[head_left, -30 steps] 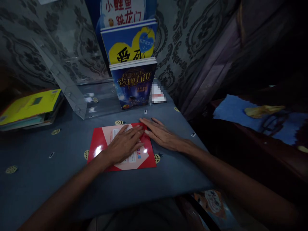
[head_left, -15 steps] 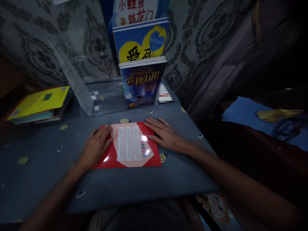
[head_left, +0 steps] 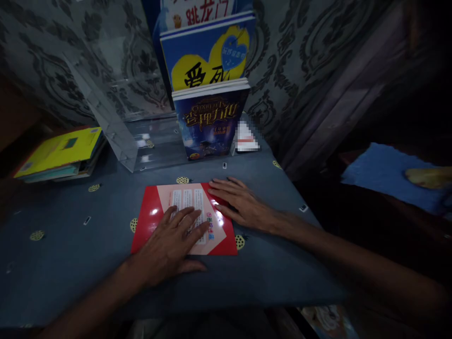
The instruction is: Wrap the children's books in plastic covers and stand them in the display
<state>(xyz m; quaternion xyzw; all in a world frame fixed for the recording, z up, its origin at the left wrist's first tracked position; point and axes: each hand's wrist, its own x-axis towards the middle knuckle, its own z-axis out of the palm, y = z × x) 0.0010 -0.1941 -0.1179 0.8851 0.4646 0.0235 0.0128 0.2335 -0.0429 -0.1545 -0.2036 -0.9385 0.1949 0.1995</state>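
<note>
A thin red book [head_left: 144, 212] with a pink panel of printed text lies flat on the cloth-covered table [head_left: 247, 278]. My left hand [head_left: 169, 242] rests over its lower middle with the fingers spread, hiding part of the text; the thumb reaches past the near edge. On the upper right corner lies my right hand [head_left: 243, 202], fingers stretched out flat. Neither hand grips anything.
Behind the red book, a clear acrylic stand [head_left: 123, 150] holds upright books, a dark blue one [head_left: 212, 122] in front. A stack topped by a yellow book [head_left: 63, 150] lies left. Right of the table is a blue cloth [head_left: 381, 174].
My left hand has slid from the red book's left edge to the right and nearer me, onto its lower middle. My right hand stays at the upper right corner. The view has shifted slightly.
</note>
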